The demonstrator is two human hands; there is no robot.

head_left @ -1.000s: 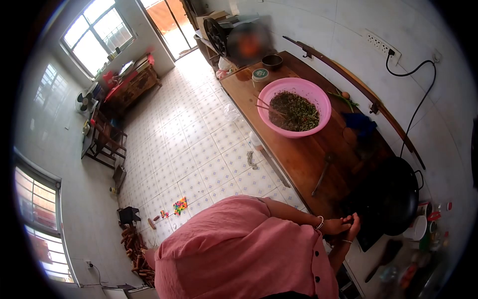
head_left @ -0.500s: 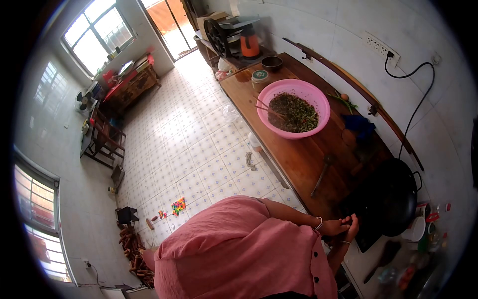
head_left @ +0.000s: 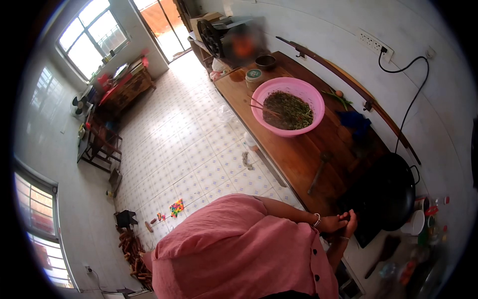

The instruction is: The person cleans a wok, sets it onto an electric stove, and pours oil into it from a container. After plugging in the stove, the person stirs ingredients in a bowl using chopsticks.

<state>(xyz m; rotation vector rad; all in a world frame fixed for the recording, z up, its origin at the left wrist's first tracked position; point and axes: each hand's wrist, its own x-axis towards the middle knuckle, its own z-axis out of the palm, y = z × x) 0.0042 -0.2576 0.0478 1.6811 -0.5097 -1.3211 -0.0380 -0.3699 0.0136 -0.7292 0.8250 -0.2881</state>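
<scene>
My left hand [head_left: 330, 224] and my right hand [head_left: 350, 225] touch in front of the pink shirt, beside the near edge of the black stove [head_left: 364, 231]. Their fingers are drawn together against each other. Whatever lies between them, if anything, is hidden. A bracelet circles each wrist. The big black wok [head_left: 393, 194] sits just beyond my hands. On the wooden table [head_left: 294, 164], a long-handled utensil [head_left: 317, 174] lies near the stove. Farther along is a pink basin [head_left: 318, 103] of chopped greens [head_left: 291, 112], with chopsticks [head_left: 264, 107] resting in it.
A lidded jar [head_left: 254, 76], a dark bowl [head_left: 265, 61] and a blue cloth [head_left: 353, 122] are on the table. Right of my hands are a white container [head_left: 414, 223], bottles and a dark spatula [head_left: 383, 256]. Corn cobs [head_left: 132, 254] are heaped on the tiled floor.
The view has shifted slightly, so the table and basin appear a little farther left. My hands stay together beside the stove.
</scene>
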